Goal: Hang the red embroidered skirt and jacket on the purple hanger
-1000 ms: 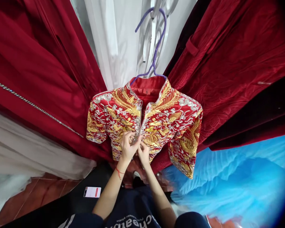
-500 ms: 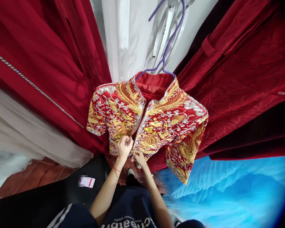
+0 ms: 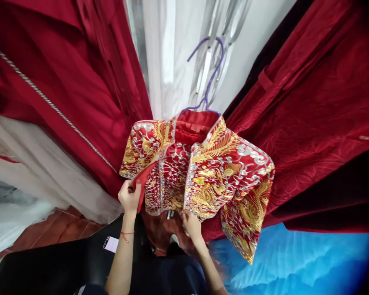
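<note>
Both hands (image 3: 130,198) (image 3: 192,224) pinch the embroidered jacket (image 3: 207,180) between red drapes (image 3: 313,119), blue fabric (image 3: 289,258) and a phone (image 3: 111,244) nearby.

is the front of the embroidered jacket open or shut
Open: the left hand holds one side of the embroidered jacket folded back, showing red lining.

Red jacket's (image 3: 209,184) hanging open, loads of gold/silver embroidery (image 3: 215,148), flap (image 3: 144,175) peeled back in left fingers (image 3: 124,188), hem (image 3: 205,217) at right fingers (image 3: 186,216).

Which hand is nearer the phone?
Left. The left hand, gripping the jacket, is above and slightly right of the phone in the picture; the right hand is farther right, at the jacket's hem.
</note>
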`<state>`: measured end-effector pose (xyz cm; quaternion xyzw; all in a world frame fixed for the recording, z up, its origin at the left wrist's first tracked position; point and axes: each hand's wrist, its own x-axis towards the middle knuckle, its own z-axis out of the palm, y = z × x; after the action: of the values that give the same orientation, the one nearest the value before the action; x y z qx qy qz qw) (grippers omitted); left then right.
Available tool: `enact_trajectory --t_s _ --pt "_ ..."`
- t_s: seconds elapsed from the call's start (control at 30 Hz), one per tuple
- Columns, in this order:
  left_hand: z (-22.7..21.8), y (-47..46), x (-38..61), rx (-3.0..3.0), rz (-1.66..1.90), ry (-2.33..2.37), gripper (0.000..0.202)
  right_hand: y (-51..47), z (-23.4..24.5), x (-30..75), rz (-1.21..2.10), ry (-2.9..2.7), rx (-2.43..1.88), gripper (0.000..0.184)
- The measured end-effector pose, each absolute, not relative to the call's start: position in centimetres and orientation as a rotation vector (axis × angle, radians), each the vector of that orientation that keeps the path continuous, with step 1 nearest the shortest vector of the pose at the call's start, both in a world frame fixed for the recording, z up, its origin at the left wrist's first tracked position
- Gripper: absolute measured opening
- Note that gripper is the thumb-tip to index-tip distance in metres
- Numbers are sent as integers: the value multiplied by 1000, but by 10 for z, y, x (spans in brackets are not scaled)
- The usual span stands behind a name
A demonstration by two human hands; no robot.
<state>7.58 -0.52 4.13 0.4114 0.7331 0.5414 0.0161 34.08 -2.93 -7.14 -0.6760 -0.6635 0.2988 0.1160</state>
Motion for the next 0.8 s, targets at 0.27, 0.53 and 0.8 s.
enact_trajectory --t_s 0.27,0.53,0.8 --pt "77 19 91 1643 1922 2169 82 -37 -58 309 1115 -2155 -1679 24" --pt "118 61 105 1608 2232 1982 27 -4 59 283 223 -1647 -1395 30" --pt "164 94 44 1618 2120 1884 30 45 107 317 -371 -1348 -1517 61"
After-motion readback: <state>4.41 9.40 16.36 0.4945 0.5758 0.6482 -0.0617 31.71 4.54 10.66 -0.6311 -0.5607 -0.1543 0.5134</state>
